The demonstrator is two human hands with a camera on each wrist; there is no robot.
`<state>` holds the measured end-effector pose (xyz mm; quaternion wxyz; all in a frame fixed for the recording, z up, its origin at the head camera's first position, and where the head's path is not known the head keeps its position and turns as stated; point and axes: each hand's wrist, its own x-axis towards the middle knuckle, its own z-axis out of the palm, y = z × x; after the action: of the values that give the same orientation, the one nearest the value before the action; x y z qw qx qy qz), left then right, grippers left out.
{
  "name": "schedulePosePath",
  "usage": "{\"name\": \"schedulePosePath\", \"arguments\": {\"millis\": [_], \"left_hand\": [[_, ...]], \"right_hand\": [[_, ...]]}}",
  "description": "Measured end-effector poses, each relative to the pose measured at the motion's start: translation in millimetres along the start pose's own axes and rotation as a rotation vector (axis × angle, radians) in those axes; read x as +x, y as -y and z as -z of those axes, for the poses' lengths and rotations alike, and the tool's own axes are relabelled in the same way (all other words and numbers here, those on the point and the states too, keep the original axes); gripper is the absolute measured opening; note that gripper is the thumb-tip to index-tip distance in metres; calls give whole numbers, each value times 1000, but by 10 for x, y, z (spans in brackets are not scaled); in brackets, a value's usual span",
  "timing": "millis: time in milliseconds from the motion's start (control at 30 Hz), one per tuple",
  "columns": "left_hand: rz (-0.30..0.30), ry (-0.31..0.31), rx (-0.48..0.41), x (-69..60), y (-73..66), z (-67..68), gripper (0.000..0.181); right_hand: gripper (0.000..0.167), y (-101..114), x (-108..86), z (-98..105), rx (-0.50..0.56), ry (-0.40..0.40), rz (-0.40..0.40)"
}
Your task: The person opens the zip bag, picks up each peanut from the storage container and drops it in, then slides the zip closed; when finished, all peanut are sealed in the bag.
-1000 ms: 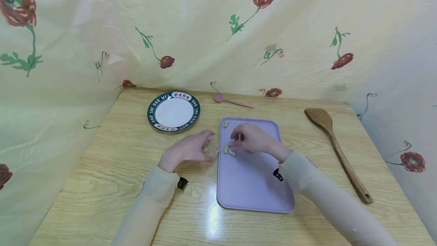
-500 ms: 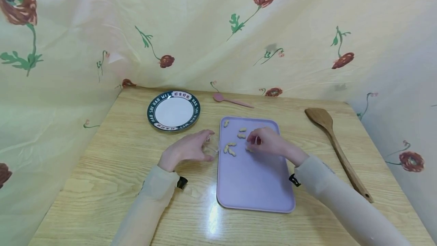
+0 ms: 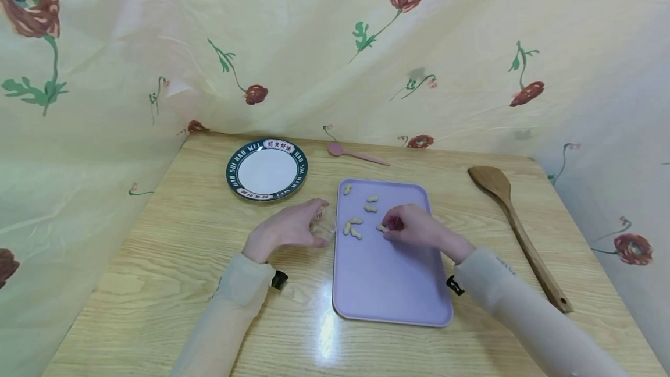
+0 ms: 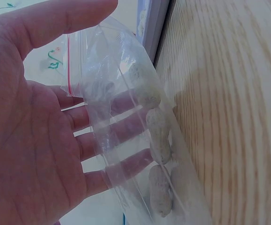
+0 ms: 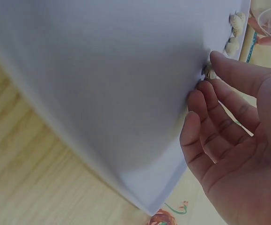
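Observation:
My left hand [image 3: 293, 226] is on the table left of the purple tray [image 3: 392, 284], curved loosely about a clear zip bag [image 3: 323, 224]. In the left wrist view the fairly straight fingers [image 4: 86, 145] pass behind this bag, and the thumb stands well apart from them. Through the plastic show several peanuts [image 4: 159, 136]. Over the tray, my right hand [image 3: 416, 226] pinches a peanut [image 3: 382, 228] between thumb and fingertips; the right wrist view shows that peanut [image 5: 210, 72] partly hidden. More loose peanuts [image 3: 356, 234] lie on the tray's left and upper parts.
A white plate with a dark patterned rim [image 3: 235, 182] sits at the back left. Behind the tray lies a pink spoon [image 3: 361, 157]. To the right is a wooden spatula [image 3: 515, 226]. A flowered cloth [image 3: 314, 45] hangs along the table's back edge.
My right hand has moved right across the tray, uncovering peanuts at the upper middle and beside the left group. It now has a peanut at its fingertips. The left hand stays by the bag.

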<state>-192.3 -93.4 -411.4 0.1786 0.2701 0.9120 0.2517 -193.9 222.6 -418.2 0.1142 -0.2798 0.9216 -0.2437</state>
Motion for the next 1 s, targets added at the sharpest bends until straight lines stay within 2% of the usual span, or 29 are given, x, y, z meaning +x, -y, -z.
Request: {"name": "schedulePosePath", "arguments": {"millis": [667,1000], "left_hand": [[-10,-1,-9,-4,-4,2,87],[-10,-7,-11,-5,14,-12,87]], "right_hand": [[8,0,-12,-20,-7,-18,-14],[7,41,27,57,-3,-11,1]]}}
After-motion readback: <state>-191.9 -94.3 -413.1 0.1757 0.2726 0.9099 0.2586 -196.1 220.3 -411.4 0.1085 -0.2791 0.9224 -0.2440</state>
